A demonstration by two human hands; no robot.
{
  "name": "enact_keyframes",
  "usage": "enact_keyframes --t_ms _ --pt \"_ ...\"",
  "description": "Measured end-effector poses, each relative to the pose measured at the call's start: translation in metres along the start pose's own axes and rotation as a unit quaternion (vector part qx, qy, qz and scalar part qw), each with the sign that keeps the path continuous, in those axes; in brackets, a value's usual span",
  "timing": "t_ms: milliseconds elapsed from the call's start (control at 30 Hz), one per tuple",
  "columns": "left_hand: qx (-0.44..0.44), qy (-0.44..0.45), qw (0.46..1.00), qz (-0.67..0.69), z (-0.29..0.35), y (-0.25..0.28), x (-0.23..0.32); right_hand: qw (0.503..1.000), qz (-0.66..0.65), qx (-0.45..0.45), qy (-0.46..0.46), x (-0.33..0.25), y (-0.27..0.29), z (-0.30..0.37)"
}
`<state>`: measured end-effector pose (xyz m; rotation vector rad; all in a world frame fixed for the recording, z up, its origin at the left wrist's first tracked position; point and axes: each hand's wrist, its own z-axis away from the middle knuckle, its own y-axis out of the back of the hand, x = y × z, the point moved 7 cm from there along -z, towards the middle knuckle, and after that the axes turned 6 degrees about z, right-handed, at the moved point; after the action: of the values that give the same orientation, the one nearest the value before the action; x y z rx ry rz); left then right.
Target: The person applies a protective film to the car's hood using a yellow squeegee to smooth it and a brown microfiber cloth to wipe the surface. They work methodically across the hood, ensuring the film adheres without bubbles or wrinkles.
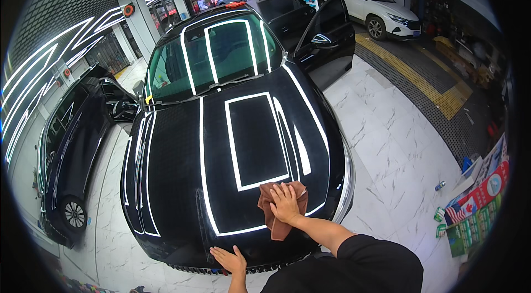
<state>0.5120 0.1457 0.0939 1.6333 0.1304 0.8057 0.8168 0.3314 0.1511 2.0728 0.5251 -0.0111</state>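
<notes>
A brown microfiber cloth [278,225] lies bunched on the glossy black car hood [171,182], toward its front right. My right hand [285,203] presses down on the cloth from above, fingers spread over it and not wrapped round it. Near the hood's front edge, my left hand [229,260] rests with fingers stretched out and thumb apart, holding nothing. Bright strips of ceiling light reflect in the paint, and a faint streaky patch [203,221] runs up the hood from near the left hand.
The black car's door [329,41] stands wide on the right. A dark car [72,160] is parked at left, a white SUV [370,5] at back right. Boxes and a red banner [489,185] sit at right on the marble-patterned floor [387,127]. An orange-red item [235,4] lies on the roof.
</notes>
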Motion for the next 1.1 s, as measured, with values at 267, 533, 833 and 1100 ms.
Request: enact_keyframes --t_ms 267,533,833,1100 --pt "0.029 -0.003 1.000 -0.005 -0.079 0.002 0.003 1.000 -0.005 -0.010 0.003 -0.002 -0.003 -0.001" --pt "0.064 -0.017 0.998 0.017 -0.078 0.003 0.007 1.000 -0.002 -0.016 0.006 0.002 -0.003 0.000" --pt "0.049 -0.018 0.998 0.039 -0.054 0.007 0.008 1.000 -0.011 -0.013 0.008 0.004 -0.006 0.003" --pt "0.104 -0.095 0.990 0.006 -0.063 0.023 -0.005 1.000 -0.029 0.001 0.005 0.002 -0.007 -0.006"
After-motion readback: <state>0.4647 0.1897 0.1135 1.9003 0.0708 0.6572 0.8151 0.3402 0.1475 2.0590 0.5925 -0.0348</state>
